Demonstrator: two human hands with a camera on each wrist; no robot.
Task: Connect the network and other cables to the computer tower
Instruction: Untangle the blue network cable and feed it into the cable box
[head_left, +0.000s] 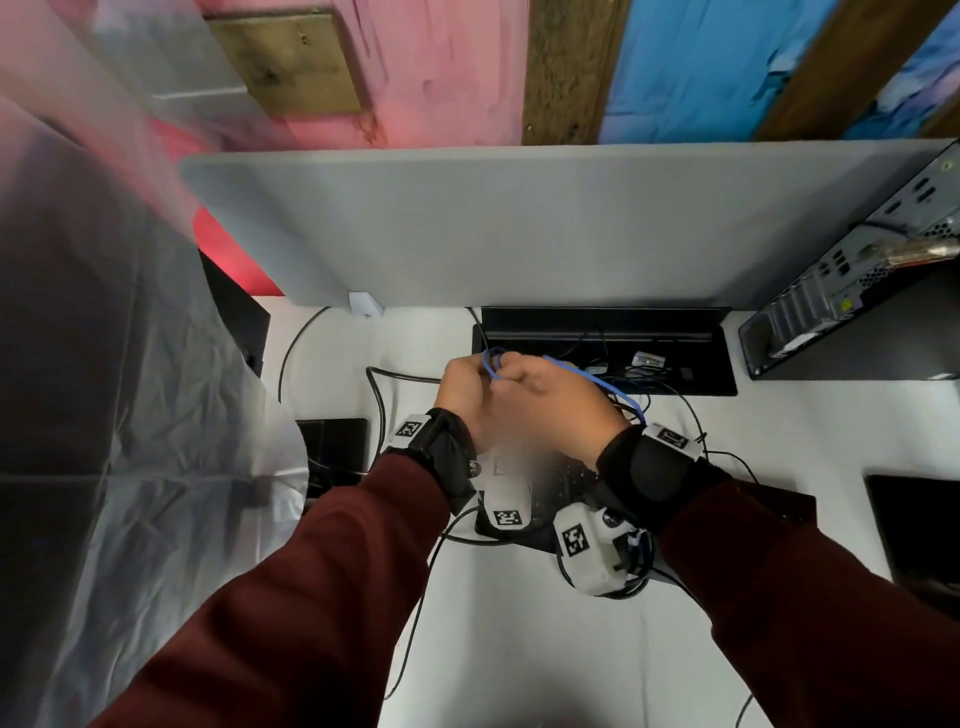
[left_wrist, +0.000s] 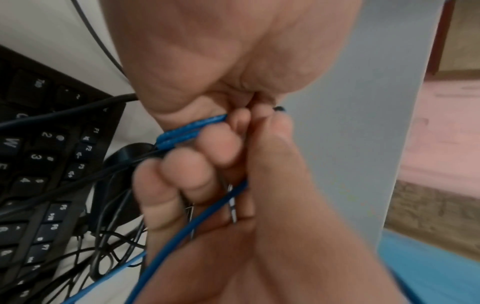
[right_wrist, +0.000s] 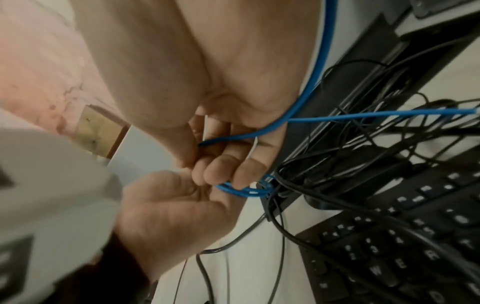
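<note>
head view: both hands' fingers curl round the blue cable (head_left: 597, 382), above the white desk (head_left: 519, 649).

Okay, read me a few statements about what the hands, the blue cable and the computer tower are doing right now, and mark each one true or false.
1. Both hands hold the blue cable. True: the left hand and the right hand meet over a small coil of it.
2. The computer tower stands at the left of the desk. False: it is at the far right.
3. The blue cable is already plugged into the tower. False: it runs from the hands toward the black cable tray in the desk.
4. A keyboard lies below the hands. True.
5. The right hand is empty. False: its fingers curl round the blue cable.
</note>
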